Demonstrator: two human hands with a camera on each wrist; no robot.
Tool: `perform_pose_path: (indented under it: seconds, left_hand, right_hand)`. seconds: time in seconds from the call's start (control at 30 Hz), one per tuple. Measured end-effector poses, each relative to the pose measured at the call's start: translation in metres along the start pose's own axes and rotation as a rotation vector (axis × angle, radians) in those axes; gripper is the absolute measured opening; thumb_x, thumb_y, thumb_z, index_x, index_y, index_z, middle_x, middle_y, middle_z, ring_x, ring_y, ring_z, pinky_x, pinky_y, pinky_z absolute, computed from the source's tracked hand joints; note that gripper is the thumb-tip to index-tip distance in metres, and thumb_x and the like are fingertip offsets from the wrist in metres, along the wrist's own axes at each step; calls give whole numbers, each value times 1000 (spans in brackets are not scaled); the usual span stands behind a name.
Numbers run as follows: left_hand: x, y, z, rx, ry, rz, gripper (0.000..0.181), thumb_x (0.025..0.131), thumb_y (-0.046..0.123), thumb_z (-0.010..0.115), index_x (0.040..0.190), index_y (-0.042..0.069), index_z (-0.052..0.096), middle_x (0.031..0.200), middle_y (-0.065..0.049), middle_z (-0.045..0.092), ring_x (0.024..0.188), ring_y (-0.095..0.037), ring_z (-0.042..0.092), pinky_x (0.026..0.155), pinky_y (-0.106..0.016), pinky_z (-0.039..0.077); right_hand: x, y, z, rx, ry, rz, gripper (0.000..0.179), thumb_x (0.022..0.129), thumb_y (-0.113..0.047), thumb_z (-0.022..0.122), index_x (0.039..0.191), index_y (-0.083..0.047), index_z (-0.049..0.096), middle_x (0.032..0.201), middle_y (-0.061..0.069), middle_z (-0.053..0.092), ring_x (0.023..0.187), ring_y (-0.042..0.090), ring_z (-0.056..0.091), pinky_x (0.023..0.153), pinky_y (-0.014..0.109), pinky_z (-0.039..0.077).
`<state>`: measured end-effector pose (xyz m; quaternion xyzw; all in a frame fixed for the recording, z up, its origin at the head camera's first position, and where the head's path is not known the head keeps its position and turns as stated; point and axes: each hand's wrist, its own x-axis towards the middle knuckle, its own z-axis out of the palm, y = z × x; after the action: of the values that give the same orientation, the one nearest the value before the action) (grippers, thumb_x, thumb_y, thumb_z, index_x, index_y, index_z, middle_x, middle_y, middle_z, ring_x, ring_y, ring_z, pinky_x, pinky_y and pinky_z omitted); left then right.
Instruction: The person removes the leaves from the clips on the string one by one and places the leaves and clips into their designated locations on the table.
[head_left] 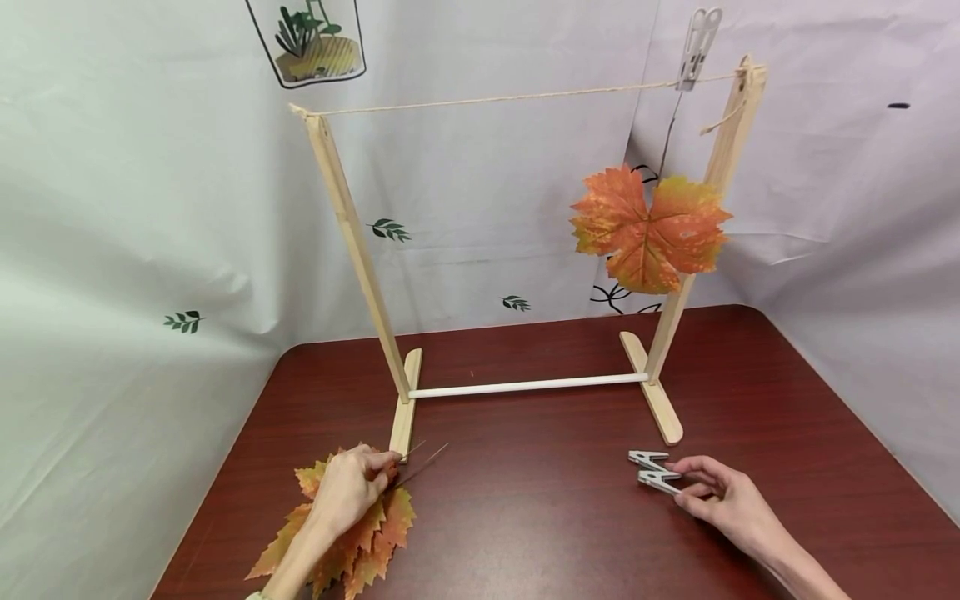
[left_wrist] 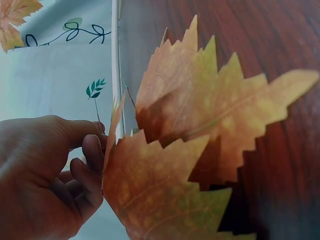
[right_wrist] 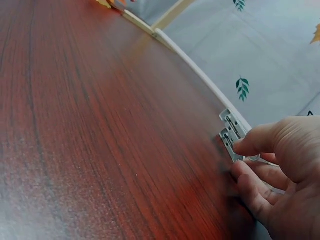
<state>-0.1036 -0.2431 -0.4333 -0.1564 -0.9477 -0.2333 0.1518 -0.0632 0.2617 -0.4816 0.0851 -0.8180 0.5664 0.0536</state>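
Observation:
My left hand (head_left: 351, 490) is over a pile of orange and yellow artificial maple leaves (head_left: 390, 533) at the front left, thumb and forefinger pinching at a leaf's stem end. In the left wrist view, curled fingers (left_wrist: 90, 150) sit against the base of an orange leaf (left_wrist: 155, 185). At the front right, my right hand (head_left: 723, 500) holds a grey clothespin (head_left: 657, 478) between thumb and fingers. A second clothespin (head_left: 647, 457) lies right beside it, farther from me. The right wrist view shows both clothespins (right_wrist: 231, 132) low over the tabletop at the fingertips.
A wooden frame with two posts (head_left: 352, 225) and a white crossbar (head_left: 525, 386) stands at the back. From its string (head_left: 487, 100), a clothespin (head_left: 697, 50) holds one hanging leaf (head_left: 648, 237) near the right post. White patterned cloth (head_left: 465, 183) hangs behind the dark red table (head_left: 525, 467).

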Motion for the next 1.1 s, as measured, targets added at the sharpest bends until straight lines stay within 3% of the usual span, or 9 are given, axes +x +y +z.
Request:
perform_pose_path:
  seconds: [0.2, 0.5, 0.8, 1.1]
  left_hand:
    - [-2, -2, 4, 12, -40, -27, 24, 76, -5, 80, 89, 16, 81, 74, 7, 62, 56, -3, 46, 48, -24, 38]
    - [-4, -3, 6, 13, -34, -14, 23, 76, -5, 80, 88, 14, 81, 71, 5, 59, 54, -4, 42, 45, -24, 37]
    - [-5, -3, 5, 2, -52, -25, 26, 75, -5, 81, 94, 12, 80, 75, 5, 61, 56, -3, 45, 48, -25, 39]
    - [-5, -4, 6, -25, -1, -31, 25, 76, -4, 80, 98, 7, 78, 79, 5, 64, 57, 2, 50, 49, -22, 42]
  right_hand:
    - [0, -1, 0, -13, -1, -4, 33, 76, 13, 76, 106, 8, 63, 94, 9, 72, 72, 9, 68, 58, 21, 51]
    - [-2, 0, 1, -13, -6, -31, 33, 76, 14, 75, 106, 11, 62, 88, 8, 72, 71, 8, 68, 57, 21, 51]
    - [-2, -3, 1, -36, -11, 32, 33, 78, 10, 77, 107, 9, 63, 84, 7, 71, 70, 8, 66, 56, 22, 50]
    - [-2, -5, 1, -72, -32, 16, 32, 79, 7, 77, 108, 8, 63, 78, 5, 71, 65, 7, 65, 52, 23, 48]
